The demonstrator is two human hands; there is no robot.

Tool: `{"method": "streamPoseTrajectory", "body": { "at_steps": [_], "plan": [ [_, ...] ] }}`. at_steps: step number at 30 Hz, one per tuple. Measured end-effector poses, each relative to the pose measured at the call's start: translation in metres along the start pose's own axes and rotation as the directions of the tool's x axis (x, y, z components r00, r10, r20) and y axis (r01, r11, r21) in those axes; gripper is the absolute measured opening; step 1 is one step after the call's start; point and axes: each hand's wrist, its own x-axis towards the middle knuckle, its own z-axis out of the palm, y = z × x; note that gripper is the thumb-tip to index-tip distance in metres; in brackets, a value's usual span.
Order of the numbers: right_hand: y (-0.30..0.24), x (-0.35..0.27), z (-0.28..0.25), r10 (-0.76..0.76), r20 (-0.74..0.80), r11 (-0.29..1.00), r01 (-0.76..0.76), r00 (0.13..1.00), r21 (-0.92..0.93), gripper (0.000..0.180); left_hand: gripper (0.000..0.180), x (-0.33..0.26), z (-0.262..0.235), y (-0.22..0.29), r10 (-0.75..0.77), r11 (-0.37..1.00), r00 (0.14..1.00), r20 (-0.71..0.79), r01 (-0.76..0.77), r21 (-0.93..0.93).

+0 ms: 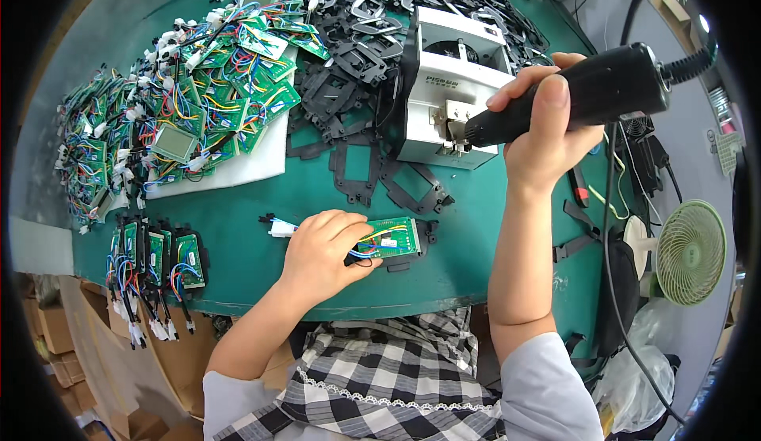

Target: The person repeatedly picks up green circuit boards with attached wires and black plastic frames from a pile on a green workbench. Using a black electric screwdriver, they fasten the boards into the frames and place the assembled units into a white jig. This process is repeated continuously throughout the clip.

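My right hand (551, 120) is wrapped round a black electric screwdriver (590, 92), held almost level. Its tip points left at the front of a white screw feeder (456, 84); whether it touches a screw there I cannot tell. My left hand (329, 251) lies over a green circuit board (396, 236) with coloured wires, its fingers and thumb gripping the board's left part. Under that board a black plastic frame (428, 231) shows at the right edge. A white connector (281, 228) sticks out left of the hand.
Piled circuit boards (238, 116) with wires cover a white foam sheet (265, 156) at the left. Black plastic frames (349, 84) heap up behind. Several framed boards (154, 255) stand at the left front edge. A green fan (690, 251) and the screwdriver's hanging cable (609, 243) are at the right.
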Motion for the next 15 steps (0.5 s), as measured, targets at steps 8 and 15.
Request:
{"method": "streamPoseTrajectory", "body": {
  "at_steps": [8,15],
  "plan": [
    [-0.005,-0.005,0.006,0.050,0.007,0.971,-0.047,0.999,-0.233,0.050,0.045,-0.005,-0.011,-0.007,-0.119,0.991,0.958,-0.261,0.097,-0.096],
    [-0.011,-0.030,-0.005,0.298,-0.047,0.954,-0.296,0.953,0.035,0.049,0.045,-0.007,-0.003,-0.005,-0.027,1.000,0.979,-0.204,0.025,-0.014]
  ]
}}
